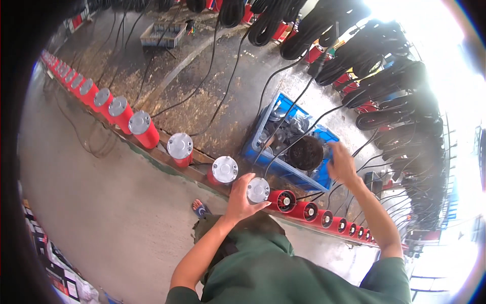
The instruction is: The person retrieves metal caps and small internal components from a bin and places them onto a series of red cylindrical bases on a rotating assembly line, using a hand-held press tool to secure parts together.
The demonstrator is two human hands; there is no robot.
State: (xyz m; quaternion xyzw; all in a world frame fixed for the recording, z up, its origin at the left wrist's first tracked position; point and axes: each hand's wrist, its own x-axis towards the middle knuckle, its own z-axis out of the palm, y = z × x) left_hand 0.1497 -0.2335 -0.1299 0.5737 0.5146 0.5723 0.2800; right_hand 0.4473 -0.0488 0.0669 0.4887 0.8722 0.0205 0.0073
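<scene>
My left hand (239, 200) curves around a round silver cap (258, 190), thumb on its near side and fingers on its far side. The cap sits in the row of red cylinders; the body beneath it is mostly hidden. Just right of it, a red cylinder (282, 201) shows its uncapped end with a dark inside. My right hand (342, 163) is over the right edge of a blue crate (291, 177), slightly blurred, thumb and fingers apart, with nothing visible between them. Inside the crate are a dark round bowl (306, 153) and several loose metal and plastic parts.
Capped red cylinders (144, 129) line a narrow ledge to the left; several uncapped ones (326, 219) continue right. Black cables (230, 83) stretch across the floor from the cylinders toward hanging coils (334, 25). A grey crate (163, 34) stands at the far left.
</scene>
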